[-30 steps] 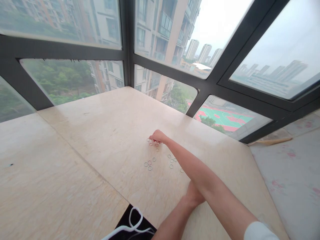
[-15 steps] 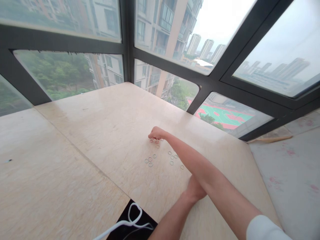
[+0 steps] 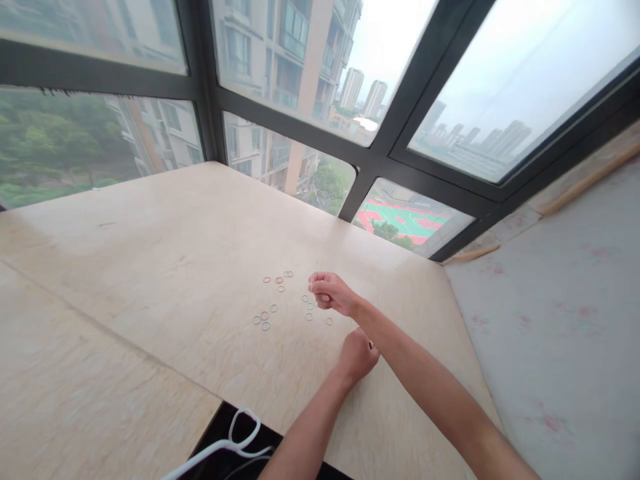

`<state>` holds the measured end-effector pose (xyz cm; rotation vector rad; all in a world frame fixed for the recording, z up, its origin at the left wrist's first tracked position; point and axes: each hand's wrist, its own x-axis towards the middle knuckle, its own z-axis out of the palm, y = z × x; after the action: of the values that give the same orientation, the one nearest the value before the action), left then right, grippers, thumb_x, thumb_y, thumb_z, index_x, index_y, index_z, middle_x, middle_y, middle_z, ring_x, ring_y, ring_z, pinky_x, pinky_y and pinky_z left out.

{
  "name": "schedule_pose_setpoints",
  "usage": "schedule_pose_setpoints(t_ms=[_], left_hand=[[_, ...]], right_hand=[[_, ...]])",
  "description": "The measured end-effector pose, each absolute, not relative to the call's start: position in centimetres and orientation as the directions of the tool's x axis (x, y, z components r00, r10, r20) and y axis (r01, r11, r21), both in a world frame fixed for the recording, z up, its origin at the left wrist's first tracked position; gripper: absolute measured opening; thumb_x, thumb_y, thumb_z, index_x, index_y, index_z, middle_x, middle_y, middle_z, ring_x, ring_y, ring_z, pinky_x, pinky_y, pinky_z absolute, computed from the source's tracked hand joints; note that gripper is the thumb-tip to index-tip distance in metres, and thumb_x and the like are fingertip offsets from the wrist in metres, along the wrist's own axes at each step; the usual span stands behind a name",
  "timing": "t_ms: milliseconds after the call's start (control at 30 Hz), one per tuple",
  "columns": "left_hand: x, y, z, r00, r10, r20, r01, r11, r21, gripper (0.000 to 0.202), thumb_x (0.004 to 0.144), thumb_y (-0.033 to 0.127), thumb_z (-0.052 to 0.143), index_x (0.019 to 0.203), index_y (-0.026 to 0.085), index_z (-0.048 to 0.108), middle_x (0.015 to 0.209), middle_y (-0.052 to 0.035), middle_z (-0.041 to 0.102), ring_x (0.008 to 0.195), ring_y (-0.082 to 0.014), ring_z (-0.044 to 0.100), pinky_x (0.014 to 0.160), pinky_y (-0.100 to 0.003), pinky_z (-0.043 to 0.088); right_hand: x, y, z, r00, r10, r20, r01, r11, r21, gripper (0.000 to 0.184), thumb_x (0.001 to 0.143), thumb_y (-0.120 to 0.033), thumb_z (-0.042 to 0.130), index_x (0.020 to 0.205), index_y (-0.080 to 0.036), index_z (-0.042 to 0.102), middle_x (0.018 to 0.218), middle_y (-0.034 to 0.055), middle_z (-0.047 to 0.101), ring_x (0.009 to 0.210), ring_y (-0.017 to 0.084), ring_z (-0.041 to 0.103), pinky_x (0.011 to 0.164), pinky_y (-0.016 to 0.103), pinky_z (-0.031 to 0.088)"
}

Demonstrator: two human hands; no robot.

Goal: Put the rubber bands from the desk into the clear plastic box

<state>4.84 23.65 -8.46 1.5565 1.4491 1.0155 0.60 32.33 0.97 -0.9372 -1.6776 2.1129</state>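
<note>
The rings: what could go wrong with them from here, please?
The right hand is close to some thin rings, so it might brush them out of place. Two farther rings seem to overlap, so lifting one could drag the other.

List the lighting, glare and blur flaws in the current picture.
Head view: sky beyond the windows washed nearly white; head view: distant towers hazy, a pale sheen on the stone surface near the glass; head view: rings too thin for fine detail, right hand slightly soft-edged.
</note>
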Motion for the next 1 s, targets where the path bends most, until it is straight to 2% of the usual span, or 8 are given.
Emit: schedule_pose_setpoints(t_ms=[133,267,400,600,800,1000], left_hand=[[5.1,23.9,-8.9,0.05,0.998,0.049,0.407,-0.065,0.911,0.021,0.076,0.017,0.054,0.055,0.015,0.053,0.051,-0.0017,0.052,0.05,-0.0135,0.047,0.051,-0.026,0.03],[4.9,24.4,-9.3,0.043,0.992,0.121,0.354,-0.128,0.926,0.014,0.076,0.015,0.052,0.064,0.015,0.058,0.061,-0.0029,0.059,0.06,-0.015,0.053,0.054,-0.024,0.036],[4.6,24.7,-9.3,0.036,0.981,0.191,0.294,-0.193,0.936,0.018,0.082,0.021,0.049,0.074,0.015,0.063,0.071,-0.0028,0.063,0.065,-0.0136,0.055,0.06,-0.024,0.043],[4.5,24.9,-9.1,0.006,0.996,0.092,0.085,-0.092,0.992,0.027,0.085,0.036,0.05,0.083,0.014,0.066,0.077,-0.0048,0.062,0.054,-0.0117,0.056,0.041,-0.02,0.043],[5.0,24.9,-8.8,-0.127,0.991,0.047,0.057,-0.04,0.998,0.029,0.082,0.039,0.053,0.084,0.013,0.066,0.077,-0.0057,0.062,0.053,-0.0127,0.058,0.039,-0.021,0.046],[5.0,24.7,-8.7,-0.161,0.986,0.042,0.09,-0.028,0.996,0.027,0.081,0.039,0.056,0.084,0.014,0.067,0.074,-0.0046,0.064,0.054,-0.014,0.059,0.042,-0.022,0.048]], right_hand=[[5.3,29.9,1.7,-0.682,0.673,-0.286,0.066,-0.333,-0.941,0.022,0.067,-0.03,0.065,0.071,-0.021,0.045,0.039,-0.0146,0.033,0.034,0.003,0.016,0.036,0.017,0.012],[9.8,27.8,2.2,-0.598,0.758,-0.262,-0.025,-0.344,-0.939,0.023,0.069,-0.031,0.066,0.073,-0.021,0.047,0.038,-0.0147,0.034,0.033,0.002,0.015,0.034,0.017,0.009],[15.0,26.1,2.0,-0.471,0.851,-0.232,-0.1,-0.312,-0.945,0.021,0.07,-0.029,0.067,0.075,-0.02,0.049,0.038,-0.0129,0.04,0.032,0.002,0.017,0.034,0.017,0.011],[24.2,23.5,0.6,-0.215,0.946,-0.244,-0.044,-0.259,-0.965,0.024,0.073,-0.035,0.068,0.078,-0.019,0.05,0.038,-0.0126,0.037,0.034,0.002,0.016,0.036,0.017,0.007],[30.4,20.9,-0.8,0.033,0.969,-0.245,-0.086,-0.241,-0.967,0.029,0.072,-0.038,0.069,0.081,-0.02,0.048,0.04,-0.012,0.038,0.036,0.003,0.02,0.038,0.018,0.008],[33.0,19.8,-1.3,0.106,0.976,-0.19,-0.108,-0.179,-0.978,0.029,0.071,-0.037,0.069,0.078,-0.021,0.047,0.04,-0.012,0.038,0.036,0.003,0.021,0.037,0.017,0.01]])
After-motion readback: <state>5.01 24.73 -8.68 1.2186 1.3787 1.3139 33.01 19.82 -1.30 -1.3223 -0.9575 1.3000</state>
